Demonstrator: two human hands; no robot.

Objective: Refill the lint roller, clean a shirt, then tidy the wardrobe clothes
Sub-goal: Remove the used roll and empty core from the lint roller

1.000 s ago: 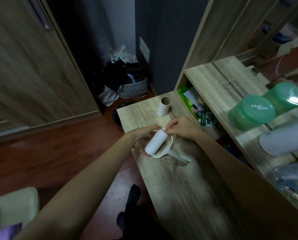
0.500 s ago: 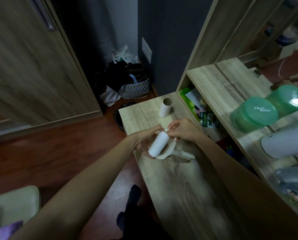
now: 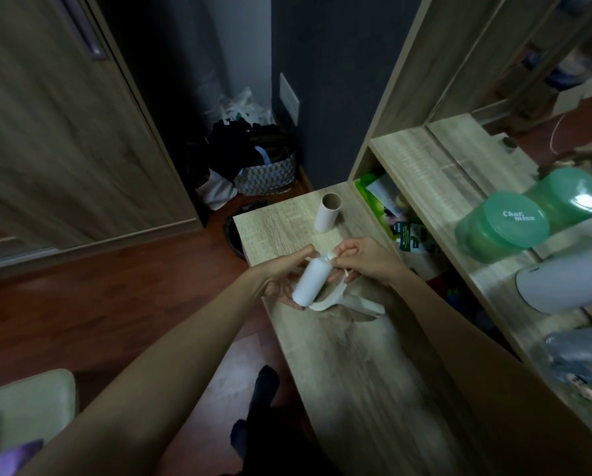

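Two bare hands meet over the far part of a pale, grainy wood-laminate desk (image 3: pixel 339 355), both on one smooth white cylindrical lint roller (image 3: pixel 311 282) held just above the desk top.

Left hand (image 3: pixel 281 281) below and alongside: grip wrapped round the roll, fingers cradling its lower side, thumb stretched along the upper edge.

Right hand (image 3: pixel 365 261) at the roll's far end: grip clenched to a pinch, fingertips (image 3: pixel 337 250) nipping something small and white there. Cannot tell whether paper edge or plastic.

Curved cream plastic handle (image 3: pixel 348 302) sweeping out from under the roll toward the near right, flat and ribbon-like. Resting on the desk or just over it, hard to say.

Further back on the same desk, apart from the hands: one bare brown cardboard tube (image 3: pixel 328 214), upright, hollow end open upward.

On the right:
- higher wood-grain shelf (image 3: pixel 421 173), backed by a mirror (image 3: pixel 528 97)
- on it, a translucent green round plastic tub (image 3: pixel 500 225) with a lettered lid
- just beside the tub, a smooth white cylindrical container (image 3: pixel 569 280)
- under the shelf, an open compartment stuffed with green printed packets (image 3: pixel 384 207)

On the left:
- broad matte wood-grain wardrobe door (image 3: pixel 64 132) with a slim metal bar pull (image 3: pixel 85 32)
- glossy red-brown plank floor (image 3: pixel 116 286)
- in the dark corner, a woven patterned basket (image 3: pixel 267 173) heaped with dark cloth, crumpled white plastic bags behind it
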